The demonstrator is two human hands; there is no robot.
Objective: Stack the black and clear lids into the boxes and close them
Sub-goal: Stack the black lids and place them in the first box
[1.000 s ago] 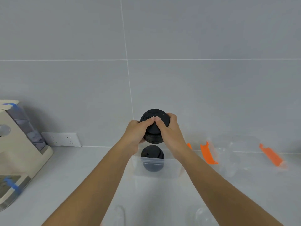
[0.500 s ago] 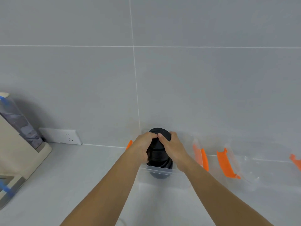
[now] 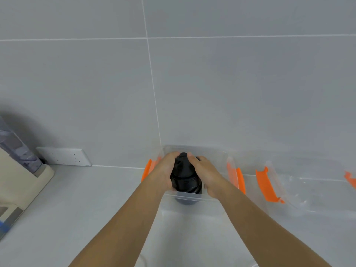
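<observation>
At the far left edge stands a beige appliance (image 3: pixel 18 182) with a greyish translucent part on top, only partly in view. Just to its right a white wall socket (image 3: pixel 64 157) sits low on the grey tiled wall (image 3: pixel 231 93), right above the pale countertop (image 3: pixel 77 209).

Near the middle, against the wall, stands an open clear box (image 3: pixel 192 196) with orange latches on its left and right ends. Inside it is a stack of black lids (image 3: pixel 185 181), upright and rising above the box's near rim; the lowest lids show dimly through the clear front wall. The left hand (image 3: pixel 163 174) wraps the stack's left side, fingers curled over the top lid. The right hand (image 3: pixel 206 175) clasps the right side, thumb pressed on the top. Both hands are clamped on the stack, with both forearms reaching in from the bottom of the frame.

To the right of this box lies a second clear container piece (image 3: pixel 308 189) with an orange latch (image 3: pixel 266 184) at its left end and another at the far right edge. It is so transparent against the pale counter that I cannot tell whether it is a box or a lid, or whether anything clear lies in it.

At the bottom edge, between the forearms, a faint curved clear rim (image 3: pixel 142 257) shows.
</observation>
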